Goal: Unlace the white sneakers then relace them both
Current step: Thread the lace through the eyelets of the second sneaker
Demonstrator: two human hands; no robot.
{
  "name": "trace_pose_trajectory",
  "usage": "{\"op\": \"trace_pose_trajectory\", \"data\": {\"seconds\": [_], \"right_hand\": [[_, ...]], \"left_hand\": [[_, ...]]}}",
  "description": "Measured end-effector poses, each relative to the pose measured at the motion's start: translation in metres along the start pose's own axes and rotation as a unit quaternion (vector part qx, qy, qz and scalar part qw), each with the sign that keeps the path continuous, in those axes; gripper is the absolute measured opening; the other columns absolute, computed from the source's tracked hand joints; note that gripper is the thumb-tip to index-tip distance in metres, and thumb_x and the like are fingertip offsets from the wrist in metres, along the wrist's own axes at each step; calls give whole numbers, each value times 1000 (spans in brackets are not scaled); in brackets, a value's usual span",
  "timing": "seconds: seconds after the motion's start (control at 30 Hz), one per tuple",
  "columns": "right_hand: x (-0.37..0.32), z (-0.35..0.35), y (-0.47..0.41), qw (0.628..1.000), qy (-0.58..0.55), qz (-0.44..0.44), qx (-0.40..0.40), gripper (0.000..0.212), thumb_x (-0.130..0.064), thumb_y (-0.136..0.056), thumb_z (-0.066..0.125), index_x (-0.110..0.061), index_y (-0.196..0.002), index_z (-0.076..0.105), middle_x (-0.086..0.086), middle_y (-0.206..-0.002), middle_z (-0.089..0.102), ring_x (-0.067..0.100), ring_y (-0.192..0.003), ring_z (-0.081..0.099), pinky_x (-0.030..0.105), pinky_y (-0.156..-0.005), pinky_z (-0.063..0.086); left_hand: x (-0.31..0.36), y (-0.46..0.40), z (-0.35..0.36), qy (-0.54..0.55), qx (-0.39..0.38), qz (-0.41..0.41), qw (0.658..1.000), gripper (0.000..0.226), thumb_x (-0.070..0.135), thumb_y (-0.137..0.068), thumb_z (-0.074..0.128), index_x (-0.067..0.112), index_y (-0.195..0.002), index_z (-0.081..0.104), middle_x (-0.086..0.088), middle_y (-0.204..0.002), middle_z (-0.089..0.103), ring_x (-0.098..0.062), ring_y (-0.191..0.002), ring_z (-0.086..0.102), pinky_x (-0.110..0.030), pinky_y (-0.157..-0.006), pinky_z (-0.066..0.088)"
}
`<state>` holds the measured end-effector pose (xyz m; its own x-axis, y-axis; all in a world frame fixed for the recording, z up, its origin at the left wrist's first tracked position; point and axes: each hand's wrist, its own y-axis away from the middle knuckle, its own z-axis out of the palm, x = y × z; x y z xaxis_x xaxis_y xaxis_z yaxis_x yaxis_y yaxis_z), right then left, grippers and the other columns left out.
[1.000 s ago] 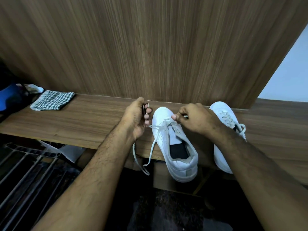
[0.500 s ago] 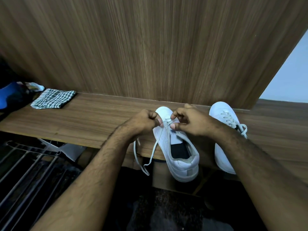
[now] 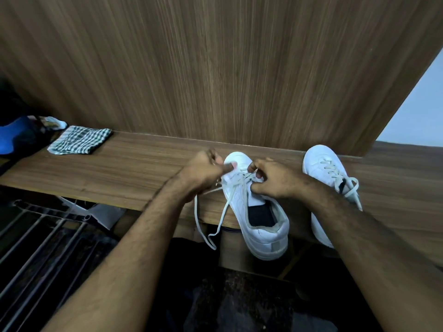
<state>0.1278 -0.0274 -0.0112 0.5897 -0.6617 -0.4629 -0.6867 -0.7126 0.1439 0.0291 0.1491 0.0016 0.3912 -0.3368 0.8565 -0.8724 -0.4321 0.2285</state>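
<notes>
two white sneakers [image 3: 257, 212] [image 3: 328, 185], two hands [image 3: 203, 172] [image 3: 275, 180]

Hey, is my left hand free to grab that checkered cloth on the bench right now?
Probably not yet: the left hand is pinching the lace at the near sneaker. Nothing lies between it and the checkered cloth, so once it lets go, likely yes.

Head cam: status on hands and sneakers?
Both hands, left hand and right hand, pinching lace on near sneaker. Only toe-end eyelets threaded; lace ends hang over bench edge. Far sneaker fully laced. Nothing obstructing.
</notes>
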Motion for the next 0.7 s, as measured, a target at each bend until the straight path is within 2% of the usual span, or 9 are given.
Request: {"op": "trace_pose_trajectory", "data": {"seconds": [0.07, 0.13, 0.23, 0.33, 0.4, 0.53, 0.6, 0.7], "right_hand": [[-1, 2, -1, 999, -30, 21, 20, 40, -26, -86, 69, -20, -124, 60, -2, -104, 62, 19, -93, 61, 32, -79, 47], [-1, 3, -4, 998, -35, 35, 49, 32, -24, -85, 69, -20, -116, 64, -6, -88, 63, 19, -89, 62, 33, -77, 48], [-1, 7, -7, 995, -47, 51, 72, 24, -22, -83, 70, -20, -106, 66, -12, -79, 58, 18, -84, 60, 32, -75, 46], [1, 9, -11, 993, -54, 70, 80, 16, -21, -81, 72, -22, -96, 66, -10, -75, 58, 17, -78, 58, 32, -71, 48], [1, 8, -13, 993, -51, 74, 79, 13, -19, -80, 73, -23, -92, 67, -10, -74, 57, 15, -72, 56, 29, -65, 43], [-1, 8, -14, 992, -43, 75, 88, 15, -17, -79, 72, -27, -89, 67, -8, -74, 59, 15, -70, 56, 28, -63, 42], [-3, 11, -15, 993, -44, 71, 89, 17, -15, -79, 71, -27, -89, 65, -7, -73, 59, 15, -69, 56, 28, -61, 41], [-5, 13, -15, 995, -40, 57, 76, 18, -13, -80, 69, -27, -90, 63, -9, -71, 56, 13, -65, 54, 27, -58, 39]], "left_hand": [[-7, 0, 8, -110, -88, 26, 990, 29, 39, -85, 81, 12, -89, 68, -1, -64, 55, -12, -49, 42, -20, -46, 32], [-7, -1, 12, -155, -88, 49, 983, 22, 31, -87, 80, 10, -84, 73, 2, -65, 59, -11, -57, 47, -23, -56, 38], [-2, -1, 15, -157, -81, 39, 983, 20, 19, -86, 77, 2, -79, 70, 4, -62, 57, -12, -61, 49, -25, -62, 40], [-1, 3, 17, -177, -85, 7, 980, 20, 20, -86, 76, 11, -73, 63, 5, -61, 55, -13, -60, 50, -25, -58, 39], [-1, 5, 19, -168, -89, -9, 982, 19, 22, -87, 77, 12, -75, 65, 6, -63, 59, -12, -61, 52, -24, -60, 40], [2, 6, 20, -147, -108, -9, 983, 18, 13, -84, 79, -3, -93, 74, 5, -58, 55, -9, -55, 46, -23, -58, 39], [4, 10, 18, -188, -159, -26, 969, 16, 4, -84, 74, -3, -98, 75, 10, -47, 51, -7, -45, 40, -19, -46, 33], [6, 15, 20, -247, -231, -63, 939, 15, 2, -89, 65, 4, -96, 77, 15, -44, 53, -8, -48, 42, -21, -43, 33]]}}
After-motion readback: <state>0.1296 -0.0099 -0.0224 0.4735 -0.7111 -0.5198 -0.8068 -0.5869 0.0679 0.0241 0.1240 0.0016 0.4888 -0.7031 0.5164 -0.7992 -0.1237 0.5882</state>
